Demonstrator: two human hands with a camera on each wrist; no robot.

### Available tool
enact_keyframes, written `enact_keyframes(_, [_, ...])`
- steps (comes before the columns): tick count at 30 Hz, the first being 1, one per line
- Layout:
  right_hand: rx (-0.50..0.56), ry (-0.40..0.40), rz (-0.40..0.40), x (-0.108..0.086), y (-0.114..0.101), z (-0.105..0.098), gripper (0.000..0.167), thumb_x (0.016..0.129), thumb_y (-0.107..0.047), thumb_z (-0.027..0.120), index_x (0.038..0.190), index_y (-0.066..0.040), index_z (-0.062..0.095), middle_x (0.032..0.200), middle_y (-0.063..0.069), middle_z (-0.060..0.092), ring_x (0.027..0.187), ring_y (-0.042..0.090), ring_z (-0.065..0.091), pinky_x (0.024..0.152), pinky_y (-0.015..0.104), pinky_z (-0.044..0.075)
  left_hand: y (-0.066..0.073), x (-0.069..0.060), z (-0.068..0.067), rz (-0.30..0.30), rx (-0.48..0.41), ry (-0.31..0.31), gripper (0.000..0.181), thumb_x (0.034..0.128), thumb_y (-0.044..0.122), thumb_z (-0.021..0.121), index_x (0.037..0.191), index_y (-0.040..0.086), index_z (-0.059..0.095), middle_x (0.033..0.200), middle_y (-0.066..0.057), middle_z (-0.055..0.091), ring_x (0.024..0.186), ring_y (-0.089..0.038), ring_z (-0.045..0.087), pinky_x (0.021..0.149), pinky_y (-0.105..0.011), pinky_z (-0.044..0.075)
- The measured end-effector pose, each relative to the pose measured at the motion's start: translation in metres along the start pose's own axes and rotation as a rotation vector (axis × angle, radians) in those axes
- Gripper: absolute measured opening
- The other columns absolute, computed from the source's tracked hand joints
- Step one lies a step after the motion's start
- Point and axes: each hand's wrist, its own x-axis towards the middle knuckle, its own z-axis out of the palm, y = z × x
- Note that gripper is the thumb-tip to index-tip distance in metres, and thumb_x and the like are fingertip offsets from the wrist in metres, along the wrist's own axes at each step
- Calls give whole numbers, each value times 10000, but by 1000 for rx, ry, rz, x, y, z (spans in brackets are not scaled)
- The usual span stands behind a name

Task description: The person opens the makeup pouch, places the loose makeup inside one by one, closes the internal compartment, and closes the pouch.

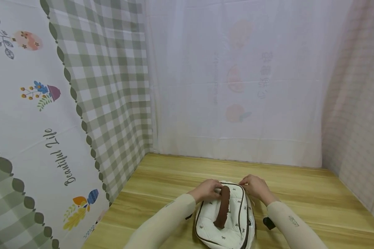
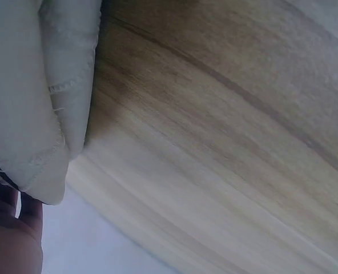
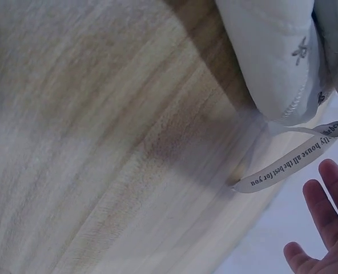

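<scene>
A white quilted bag (image 1: 212,228) with small bow prints, dark piping and a brown handle (image 1: 223,209) lies on the wooden table. At its far left edge, beside the handle, my left hand (image 1: 209,190) grips the bag; in the left wrist view its fingers (image 2: 31,214) bend at the dark-trimmed edge. My right hand (image 1: 256,186) is at the far right corner, pinching a white printed ribbon (image 3: 283,165) that loops out from the bag. Its other fingers (image 3: 327,220) are spread. The thumb is mostly outside the right wrist view.
The wooden tabletop (image 1: 162,176) reaches back to a white curtain (image 1: 190,131). A green checked cloth (image 1: 112,86) hangs along the left side, and a pale gridded curtain (image 1: 355,114) along the right. Black wrist straps (image 1: 269,223) show under the sleeves.
</scene>
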Motion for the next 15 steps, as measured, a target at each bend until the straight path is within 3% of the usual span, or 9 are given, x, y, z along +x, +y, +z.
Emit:
enact_keyframes(7, [-19, 11, -21, -1, 0, 1, 106, 881, -85, 717, 914, -139, 802, 995, 72, 713, 971, 336, 657, 800, 528, 514, 3, -1, -1, -33, -34, -8, 144, 854, 166, 754, 998, 168, 756, 865, 84, 622, 784, -18, 544, 706, -120, 395])
enact_keyframes(15, [-82, 29, -45, -3, 0, 2, 105, 877, -103, 722, 910, -161, 804, 983, 67, 710, 939, 315, 661, 756, 517, 510, 4, -4, 0, -89, -131, 3, 29, 886, 154, 734, 865, 133, 735, 821, 94, 622, 734, -3, 509, 665, -128, 391])
